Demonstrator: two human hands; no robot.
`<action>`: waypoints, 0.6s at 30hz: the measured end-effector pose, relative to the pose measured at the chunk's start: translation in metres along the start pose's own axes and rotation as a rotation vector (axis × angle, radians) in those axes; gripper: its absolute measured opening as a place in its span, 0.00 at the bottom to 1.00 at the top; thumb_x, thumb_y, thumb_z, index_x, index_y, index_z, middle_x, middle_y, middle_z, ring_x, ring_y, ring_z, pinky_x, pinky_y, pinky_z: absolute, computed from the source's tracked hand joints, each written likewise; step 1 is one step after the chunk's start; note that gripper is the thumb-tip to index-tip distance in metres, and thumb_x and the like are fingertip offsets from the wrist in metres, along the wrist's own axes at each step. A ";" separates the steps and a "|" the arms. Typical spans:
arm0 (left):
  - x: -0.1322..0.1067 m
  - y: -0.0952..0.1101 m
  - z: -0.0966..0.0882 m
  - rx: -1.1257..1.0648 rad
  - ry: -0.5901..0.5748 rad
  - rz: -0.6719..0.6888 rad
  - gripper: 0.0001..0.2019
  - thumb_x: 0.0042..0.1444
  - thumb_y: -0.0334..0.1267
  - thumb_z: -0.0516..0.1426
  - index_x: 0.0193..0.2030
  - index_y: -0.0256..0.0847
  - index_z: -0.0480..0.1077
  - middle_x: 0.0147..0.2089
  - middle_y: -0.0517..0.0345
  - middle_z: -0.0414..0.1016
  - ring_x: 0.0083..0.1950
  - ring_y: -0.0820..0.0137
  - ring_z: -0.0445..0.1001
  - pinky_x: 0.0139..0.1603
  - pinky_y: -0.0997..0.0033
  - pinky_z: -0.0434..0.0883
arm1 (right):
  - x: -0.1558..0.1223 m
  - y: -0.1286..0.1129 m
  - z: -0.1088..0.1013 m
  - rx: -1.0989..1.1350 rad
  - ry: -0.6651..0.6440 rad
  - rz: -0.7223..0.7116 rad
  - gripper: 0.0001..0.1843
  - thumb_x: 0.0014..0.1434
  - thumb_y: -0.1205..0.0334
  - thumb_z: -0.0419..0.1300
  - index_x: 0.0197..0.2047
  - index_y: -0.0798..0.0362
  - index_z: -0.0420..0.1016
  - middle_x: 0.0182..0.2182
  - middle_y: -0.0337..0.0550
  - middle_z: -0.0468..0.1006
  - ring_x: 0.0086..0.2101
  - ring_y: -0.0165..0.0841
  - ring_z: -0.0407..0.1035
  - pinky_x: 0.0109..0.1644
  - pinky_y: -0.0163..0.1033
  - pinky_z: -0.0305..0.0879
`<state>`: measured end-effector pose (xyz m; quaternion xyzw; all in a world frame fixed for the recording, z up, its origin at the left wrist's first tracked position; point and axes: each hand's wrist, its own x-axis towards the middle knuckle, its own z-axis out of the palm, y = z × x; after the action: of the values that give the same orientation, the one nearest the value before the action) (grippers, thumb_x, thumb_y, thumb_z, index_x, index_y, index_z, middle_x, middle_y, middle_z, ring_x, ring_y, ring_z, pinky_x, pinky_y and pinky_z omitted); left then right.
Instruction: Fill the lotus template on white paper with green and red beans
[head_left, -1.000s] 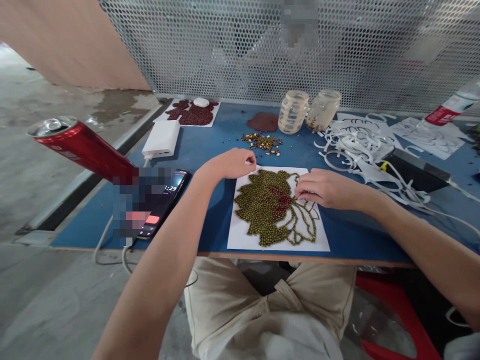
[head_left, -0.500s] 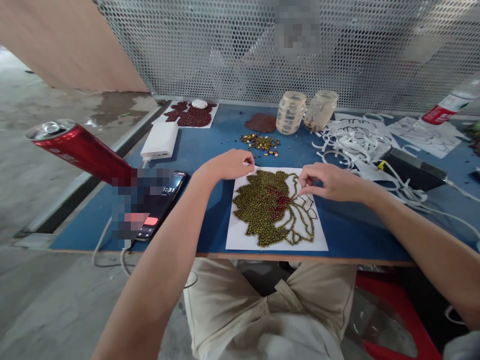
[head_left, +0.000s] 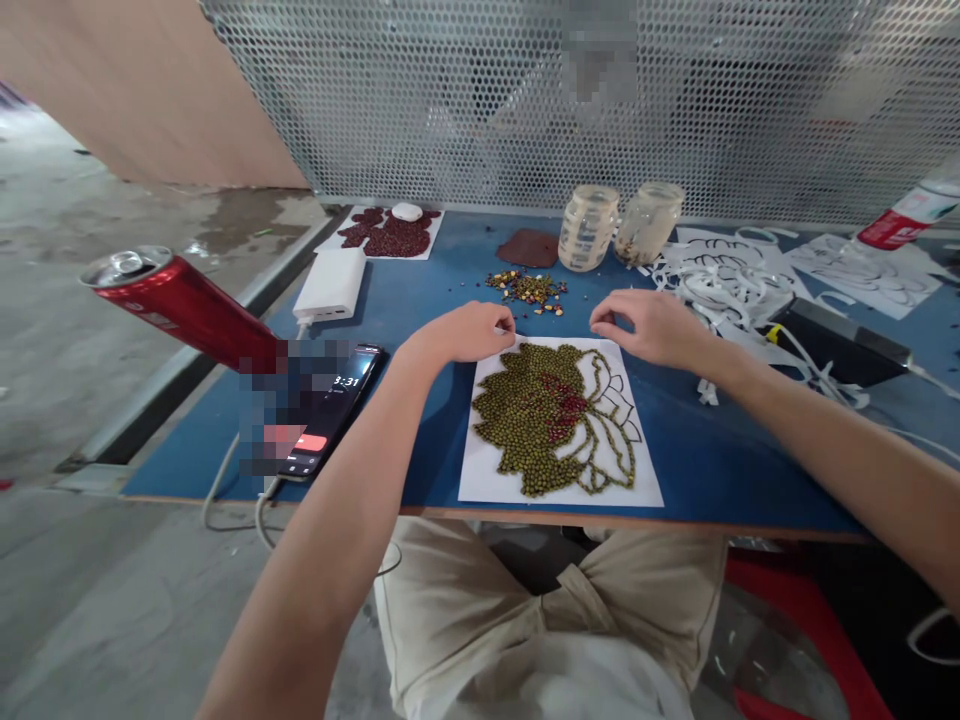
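Observation:
A bean picture on white paper lies near the table's front edge. Green beans fill much of its flower outline, with dark red beans in the middle. At the right, petals are bare paper, some edged with green beans and some only drawn. My left hand rests by the sheet's upper left corner, fingers curled in; whatever they hold is hidden. Just above the upper right corner is my right hand, thumb and forefinger drawn together; nothing can be made out between them. A pile of mixed beans lies beyond both hands.
Two jars and a brown patch stand farther back. White strips, a black box and a bottle occupy the right. A phone, red can, power bank and dark red bean picture are left.
My right hand has moved up and away from the drawn petals to beyond the sheet's upper right corner. My left hand stays by the upper left corner. The view has shifted slightly.

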<state>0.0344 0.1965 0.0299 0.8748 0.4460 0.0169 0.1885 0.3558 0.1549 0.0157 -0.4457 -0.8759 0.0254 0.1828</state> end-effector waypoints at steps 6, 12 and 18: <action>-0.001 0.002 0.000 0.017 -0.002 -0.008 0.19 0.63 0.45 0.54 0.52 0.42 0.82 0.54 0.47 0.88 0.53 0.57 0.83 0.55 0.58 0.74 | 0.072 0.006 0.018 -0.114 -0.039 -0.010 0.14 0.71 0.54 0.58 0.47 0.50 0.84 0.44 0.49 0.86 0.44 0.45 0.78 0.44 0.48 0.66; -0.002 0.004 0.000 0.017 -0.006 -0.021 0.20 0.64 0.45 0.55 0.54 0.41 0.82 0.54 0.45 0.88 0.53 0.56 0.83 0.56 0.56 0.74 | 0.104 0.005 0.027 -0.245 -0.100 -0.093 0.13 0.72 0.59 0.57 0.47 0.49 0.84 0.48 0.48 0.85 0.44 0.42 0.76 0.40 0.45 0.58; -0.003 0.004 -0.001 0.030 0.000 -0.012 0.21 0.66 0.45 0.54 0.55 0.40 0.82 0.55 0.45 0.88 0.54 0.56 0.83 0.56 0.57 0.74 | 0.114 0.013 0.024 -0.321 -0.172 -0.212 0.13 0.73 0.58 0.57 0.46 0.48 0.84 0.47 0.46 0.84 0.42 0.40 0.74 0.40 0.45 0.55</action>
<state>0.0355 0.1927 0.0326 0.8749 0.4513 0.0089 0.1754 0.2966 0.2551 0.0245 -0.3706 -0.9232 -0.0958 0.0357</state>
